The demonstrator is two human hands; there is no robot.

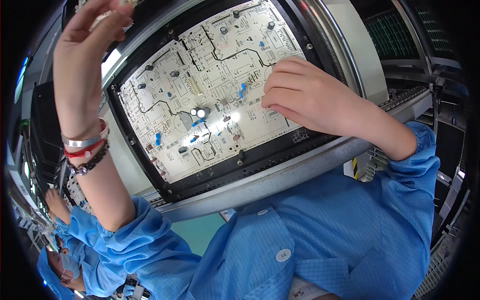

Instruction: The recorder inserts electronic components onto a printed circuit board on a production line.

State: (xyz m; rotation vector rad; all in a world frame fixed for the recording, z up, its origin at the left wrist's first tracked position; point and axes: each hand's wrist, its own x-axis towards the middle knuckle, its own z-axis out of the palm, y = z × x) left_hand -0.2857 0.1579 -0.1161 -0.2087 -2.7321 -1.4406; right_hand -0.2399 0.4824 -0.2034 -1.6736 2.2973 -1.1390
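Note:
A white circuit board [260, 120], printed with black lines, lies in a black carrier frame [210, 183] in front of me. Blue disc parts [158, 139], black capacitors [223, 30] and a pair of larger capacitors [201, 112] stand on it. My right hand [307, 97] is over the board's right part, fingers curled together and pointing left; whatever they pinch is hidden beneath them. Raised beyond the board's left corner, my left hand [87, 45] is closed around small whitish parts [107, 16], partly covered by the fingers and too blurred to name.
A metal rail [270, 186] runs between the carrier and my body. At the far right are a ribbed hose [325, 37] and a shiny rod [345, 45]. Racks with green boards [390, 35] stand beyond. A masked co-worker in blue [82, 267] is at lower left.

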